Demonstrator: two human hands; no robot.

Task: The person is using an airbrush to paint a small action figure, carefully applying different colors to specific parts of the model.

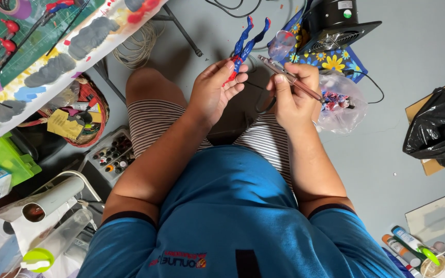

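Observation:
Over my lap, my left hand (213, 91) grips a small blue and red figurine (245, 44) by its body, its two blue legs pointing away from me. My right hand (293, 98) holds a thin pen-like tool (290, 78) with a clear barrel, its tip aimed left toward the figurine. The tool's tip stays a short gap from the figurine. A dark loop of cord hangs below my right hand.
A paint-stained table edge (52, 67) runs at the upper left above a red basket (86, 116) and a paint palette (112, 154). A black fan box (336, 25) on flowered cloth, a clear plastic bag (343, 105), a black bag (441, 128) and paint tubes (408, 244) lie on the grey floor.

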